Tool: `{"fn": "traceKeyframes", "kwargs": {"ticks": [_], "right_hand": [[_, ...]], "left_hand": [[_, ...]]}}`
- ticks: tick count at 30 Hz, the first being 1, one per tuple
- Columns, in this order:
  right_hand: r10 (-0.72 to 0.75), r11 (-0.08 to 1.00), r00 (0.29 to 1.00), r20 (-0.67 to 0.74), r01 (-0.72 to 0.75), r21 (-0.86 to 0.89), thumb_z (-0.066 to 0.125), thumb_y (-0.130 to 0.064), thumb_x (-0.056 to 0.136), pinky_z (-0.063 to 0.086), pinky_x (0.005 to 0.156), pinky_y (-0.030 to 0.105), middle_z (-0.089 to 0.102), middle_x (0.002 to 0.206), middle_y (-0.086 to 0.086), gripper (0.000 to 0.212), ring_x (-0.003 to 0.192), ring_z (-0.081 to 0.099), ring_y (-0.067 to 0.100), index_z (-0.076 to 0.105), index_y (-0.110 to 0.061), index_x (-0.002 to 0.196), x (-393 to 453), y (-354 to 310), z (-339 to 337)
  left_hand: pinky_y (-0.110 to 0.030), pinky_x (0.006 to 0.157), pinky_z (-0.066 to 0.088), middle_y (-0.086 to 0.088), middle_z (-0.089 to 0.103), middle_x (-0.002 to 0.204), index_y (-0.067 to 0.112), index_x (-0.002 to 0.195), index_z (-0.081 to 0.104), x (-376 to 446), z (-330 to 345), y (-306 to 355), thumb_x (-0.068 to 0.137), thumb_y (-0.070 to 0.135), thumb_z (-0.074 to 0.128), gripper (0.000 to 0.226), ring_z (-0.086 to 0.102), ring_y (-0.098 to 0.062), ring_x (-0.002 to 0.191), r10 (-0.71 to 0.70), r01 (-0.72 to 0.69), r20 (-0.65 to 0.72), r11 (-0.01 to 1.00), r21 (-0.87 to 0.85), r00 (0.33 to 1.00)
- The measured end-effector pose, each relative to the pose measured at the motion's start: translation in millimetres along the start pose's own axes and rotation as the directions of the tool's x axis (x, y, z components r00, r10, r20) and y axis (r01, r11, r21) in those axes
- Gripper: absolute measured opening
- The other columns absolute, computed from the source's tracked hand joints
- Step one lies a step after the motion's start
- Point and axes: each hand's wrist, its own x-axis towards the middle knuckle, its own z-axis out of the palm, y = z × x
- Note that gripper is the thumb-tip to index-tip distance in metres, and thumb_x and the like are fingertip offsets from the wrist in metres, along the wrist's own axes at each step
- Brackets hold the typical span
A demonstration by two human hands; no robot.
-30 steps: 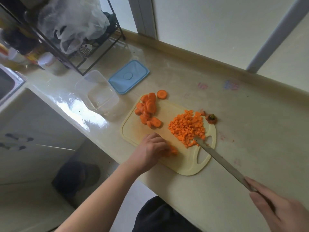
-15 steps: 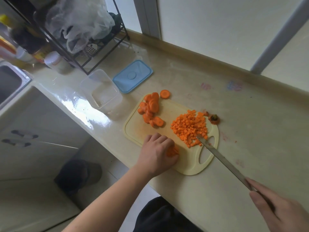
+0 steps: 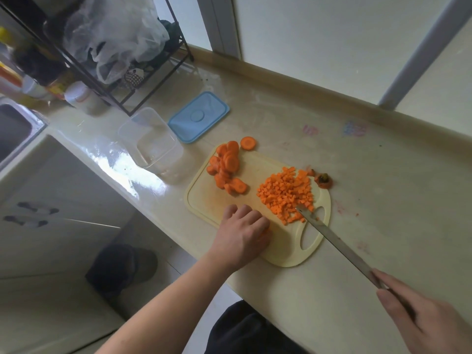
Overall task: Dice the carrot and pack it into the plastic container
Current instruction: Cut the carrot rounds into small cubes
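Left hand (image 3: 242,232) lay curled, knuckles up, on the near part of the board (image 3: 204,200), centre of frame; a sliver of orange showed under its fingers, so it appeared to hold a few carrot pieces, though most was hidden. Right hand (image 3: 419,318), lower right, was clamped around the knife (image 3: 337,245) handle, blade running up-left with its tip at the near edge of the dice (image 3: 286,194).

Carrot status: dice heaped on the board's right half; uncut slices (image 3: 227,167) piled at its upper left, one slice (image 3: 248,143) lying just off the board. Container (image 3: 150,144) stood open left of the board and looked unfilled; blue lid (image 3: 198,117) beside it.

Judgement: dicing was roughly half done. For the next cuts, fingertips should tuck behind the knuckles, the blade should ride against them, and the dice should be swept aside first.

Surface: glossy pale counter with faint stains; carrot top (image 3: 323,180) at the board's far right edge. Wire rack (image 3: 122,72) with bags upper left; sink (image 3: 15,131) at left edge.
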Motion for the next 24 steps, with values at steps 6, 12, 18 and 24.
{"fn": "traceKeyframes", "kwargs": {"ticks": [6,12,18,24], "right_hand": [[-0.007,1.0,1.0,0.012,0.007,-0.001,0.019,-0.091,0.068,0.046,0.057,0.008,0.061,0.06,-0.024,0.034,0.058,0.058,-0.005,0.035,-0.086,0.097,0,1,-2],[0.026,0.998,1.0,0.017,-0.027,0.059,0.017,-0.095,0.065,0.043,0.055,0.003,0.062,0.062,-0.026,0.039,0.057,0.058,-0.006,0.038,-0.085,0.096,0,-1,0],[0.051,0.997,0.999,0.011,-0.051,0.061,0.018,-0.097,0.062,0.042,0.064,0.0,0.062,0.084,-0.036,0.042,0.075,0.059,-0.009,0.039,-0.084,0.095,2,0,6],[0.038,0.999,0.999,0.002,-0.038,0.037,0.017,-0.096,0.063,0.045,0.065,0.005,0.063,0.081,-0.032,0.041,0.07,0.06,-0.009,0.037,-0.085,0.097,3,3,7]], "left_hand": [[-0.041,0.079,0.043,-0.004,0.065,0.098,0.014,0.095,0.071,4,-5,-11,0.105,0.035,0.049,0.032,0.06,-0.028,0.09,0.129,-0.126,0.043,0.99,-0.061,0.991],[-0.04,0.083,0.043,-0.003,0.065,0.106,0.019,0.103,0.074,1,-8,-19,0.1,0.033,0.057,0.022,0.058,-0.026,0.097,0.194,-0.182,0.087,0.975,-0.125,0.977],[-0.039,0.087,0.037,-0.001,0.062,0.111,0.016,0.098,0.069,7,-4,-3,0.097,0.036,0.049,0.028,0.053,-0.026,0.104,0.075,-0.062,0.16,0.994,-0.086,0.984],[-0.039,0.091,0.031,-0.001,0.053,0.122,0.019,0.105,0.061,4,-4,-5,0.1,0.022,0.048,0.015,0.044,-0.026,0.114,0.036,-0.018,0.193,0.995,-0.093,0.981]]}}
